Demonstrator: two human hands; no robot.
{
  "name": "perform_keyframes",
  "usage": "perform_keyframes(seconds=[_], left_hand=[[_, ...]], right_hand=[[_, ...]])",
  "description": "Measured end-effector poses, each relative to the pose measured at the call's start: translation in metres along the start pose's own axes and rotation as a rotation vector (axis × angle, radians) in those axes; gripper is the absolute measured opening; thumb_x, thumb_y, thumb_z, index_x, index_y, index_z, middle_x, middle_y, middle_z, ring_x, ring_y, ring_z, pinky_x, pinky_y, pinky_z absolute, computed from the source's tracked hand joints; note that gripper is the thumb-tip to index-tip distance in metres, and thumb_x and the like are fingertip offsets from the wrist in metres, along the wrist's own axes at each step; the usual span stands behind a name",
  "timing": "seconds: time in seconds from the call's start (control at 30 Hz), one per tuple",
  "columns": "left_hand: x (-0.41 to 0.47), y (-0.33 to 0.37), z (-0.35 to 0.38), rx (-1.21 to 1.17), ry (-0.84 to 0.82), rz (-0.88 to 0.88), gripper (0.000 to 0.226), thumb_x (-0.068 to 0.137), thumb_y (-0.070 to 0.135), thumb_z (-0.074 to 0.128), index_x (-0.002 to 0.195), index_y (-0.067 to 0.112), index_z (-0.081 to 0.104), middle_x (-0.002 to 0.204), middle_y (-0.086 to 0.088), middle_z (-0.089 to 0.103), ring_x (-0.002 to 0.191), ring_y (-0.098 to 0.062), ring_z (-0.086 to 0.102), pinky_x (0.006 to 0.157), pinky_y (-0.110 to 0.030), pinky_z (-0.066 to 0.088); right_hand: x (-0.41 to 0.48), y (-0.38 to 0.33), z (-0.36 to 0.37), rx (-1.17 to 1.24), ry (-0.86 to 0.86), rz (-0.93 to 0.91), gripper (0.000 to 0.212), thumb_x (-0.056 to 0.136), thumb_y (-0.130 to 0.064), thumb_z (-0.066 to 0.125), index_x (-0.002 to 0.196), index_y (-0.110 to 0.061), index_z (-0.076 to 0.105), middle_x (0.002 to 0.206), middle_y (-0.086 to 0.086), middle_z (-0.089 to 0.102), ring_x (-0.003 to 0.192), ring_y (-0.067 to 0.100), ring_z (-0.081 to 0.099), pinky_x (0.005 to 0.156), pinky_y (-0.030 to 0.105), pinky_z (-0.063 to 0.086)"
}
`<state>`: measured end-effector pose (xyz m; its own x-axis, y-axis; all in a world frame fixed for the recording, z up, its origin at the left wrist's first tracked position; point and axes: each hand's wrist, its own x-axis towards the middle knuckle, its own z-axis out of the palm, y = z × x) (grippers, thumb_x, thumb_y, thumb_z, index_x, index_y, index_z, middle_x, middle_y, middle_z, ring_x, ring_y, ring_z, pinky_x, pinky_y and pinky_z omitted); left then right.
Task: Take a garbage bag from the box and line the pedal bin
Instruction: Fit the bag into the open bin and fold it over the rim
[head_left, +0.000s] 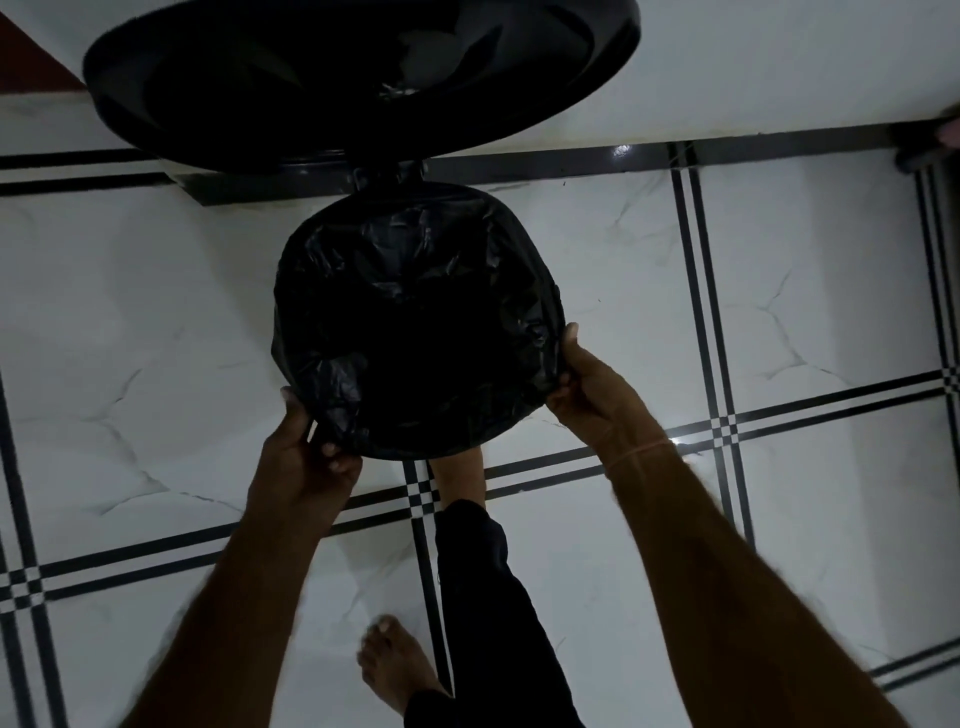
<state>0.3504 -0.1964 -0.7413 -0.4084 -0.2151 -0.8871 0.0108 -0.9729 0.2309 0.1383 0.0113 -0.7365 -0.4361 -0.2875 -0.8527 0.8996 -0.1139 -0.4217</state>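
A round black pedal bin stands on the tiled floor, its lid (332, 88) raised toward the wall. A crinkled black garbage bag (415, 291) fills its mouth and is folded over the rim. My left hand (306, 457) pinches the bag's edge at the rim's near left. My right hand (587, 384) grips the bag's edge at the rim's near right. A bare foot (457, 473) reaches under the bin's near side, where the pedal is hidden. The box is not in view.
White floor tiles with black double lines (711, 312) surround the bin. A white wall with a dark skirting strip (571, 163) runs behind it. My other bare foot (395, 660) stands close below. A dark object (930, 140) sits at the far right by the wall.
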Motion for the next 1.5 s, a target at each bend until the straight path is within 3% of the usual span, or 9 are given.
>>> perform_keyframes(seconds=[0.2, 0.33, 0.5, 0.67, 0.83, 1.03, 1.17, 1.33, 1.5], left_hand=[[0.005, 0.013, 0.011, 0.196, 0.303, 0.034, 0.017, 0.097, 0.011, 0.060, 0.081, 0.018, 0.061, 0.073, 0.004, 0.060, 0.058, -0.006, 0.049, 0.040, -0.016, 0.036], [0.005, 0.011, 0.017, 0.314, 0.421, 0.147, 0.018, 0.096, 0.002, 0.060, 0.086, 0.016, 0.066, 0.088, -0.001, 0.067, 0.078, -0.015, 0.061, 0.057, -0.023, 0.052], [0.007, 0.016, 0.020, 0.434, 0.524, 0.227, 0.017, 0.094, -0.004, 0.059, 0.089, 0.011, 0.064, 0.096, -0.014, 0.068, 0.075, -0.020, 0.063, 0.053, -0.025, 0.060], [0.000, 0.036, 0.036, 0.487, 0.457, 0.477, 0.027, 0.096, 0.043, 0.065, 0.115, 0.025, 0.061, 0.110, 0.004, 0.070, 0.092, -0.011, 0.064, 0.076, -0.031, 0.051], [0.010, 0.063, 0.055, 0.517, 0.277, 0.458, 0.014, 0.095, 0.029, 0.070, 0.083, 0.023, 0.066, 0.079, 0.007, 0.067, 0.071, -0.004, 0.064, 0.062, -0.023, 0.052], [0.022, 0.076, 0.040, 0.373, 0.197, 0.207, 0.020, 0.096, 0.024, 0.066, 0.077, 0.025, 0.070, 0.072, 0.008, 0.071, 0.079, -0.015, 0.060, 0.083, -0.034, 0.047], [0.029, 0.081, 0.038, 0.503, 0.169, 0.188, 0.015, 0.100, 0.021, 0.060, 0.094, 0.020, 0.074, 0.075, 0.004, 0.070, 0.080, -0.019, 0.057, 0.078, -0.034, 0.047], [0.039, 0.099, 0.042, 0.516, 0.052, 0.121, 0.068, 0.091, 0.073, 0.047, 0.135, 0.024, 0.066, 0.132, -0.003, 0.070, 0.123, -0.023, 0.065, 0.107, -0.043, 0.050], [0.049, 0.115, 0.066, 0.560, 0.006, 0.203, 0.044, 0.097, 0.044, 0.063, 0.123, 0.010, 0.071, 0.117, -0.006, 0.077, 0.111, -0.020, 0.072, 0.087, -0.029, 0.058]], right_hand=[[0.019, 0.006, 0.028, -0.272, 0.433, -0.076, 0.038, 0.107, -0.015, 0.052, 0.072, -0.003, 0.061, 0.064, 0.007, 0.062, 0.065, 0.020, 0.056, 0.056, 0.022, 0.053], [0.002, 0.017, 0.020, 0.008, 0.305, -0.121, 0.042, 0.104, -0.035, 0.056, 0.116, 0.003, 0.069, 0.105, 0.014, 0.071, 0.100, 0.024, 0.067, 0.098, 0.032, 0.056], [-0.013, 0.025, 0.016, -0.138, 0.065, -0.210, 0.077, 0.099, -0.065, 0.032, 0.136, -0.003, 0.062, 0.135, 0.013, 0.069, 0.131, 0.024, 0.061, 0.111, 0.038, 0.045], [-0.021, -0.004, 0.030, -0.501, 0.414, -0.388, 0.043, 0.102, -0.046, 0.056, 0.112, -0.009, 0.074, 0.116, 0.009, 0.077, 0.103, 0.026, 0.074, 0.081, 0.031, 0.055], [0.002, -0.045, 0.065, -0.512, 0.228, -0.294, 0.030, 0.101, -0.034, 0.063, 0.081, -0.012, 0.067, 0.082, 0.004, 0.065, 0.070, 0.013, 0.061, 0.054, 0.020, 0.052], [0.048, -0.061, 0.057, -0.523, 0.285, -0.053, 0.038, 0.093, -0.049, 0.069, 0.103, -0.013, 0.073, 0.104, 0.003, 0.068, 0.098, 0.024, 0.063, 0.089, 0.040, 0.056], [0.064, -0.058, 0.049, -0.652, 0.341, -0.039, 0.030, 0.101, -0.027, 0.062, 0.077, -0.007, 0.060, 0.077, 0.008, 0.059, 0.075, 0.025, 0.056, 0.070, 0.033, 0.049], [0.028, -0.063, 0.073, -0.669, 0.223, -0.206, 0.056, 0.102, -0.057, 0.047, 0.117, -0.009, 0.072, 0.107, 0.000, 0.074, 0.093, 0.014, 0.070, 0.071, 0.027, 0.050], [0.021, -0.086, 0.121, -0.686, 0.063, -0.196, 0.034, 0.096, -0.034, 0.070, 0.105, -0.001, 0.068, 0.097, 0.014, 0.071, 0.076, 0.017, 0.073, 0.057, 0.022, 0.058]])
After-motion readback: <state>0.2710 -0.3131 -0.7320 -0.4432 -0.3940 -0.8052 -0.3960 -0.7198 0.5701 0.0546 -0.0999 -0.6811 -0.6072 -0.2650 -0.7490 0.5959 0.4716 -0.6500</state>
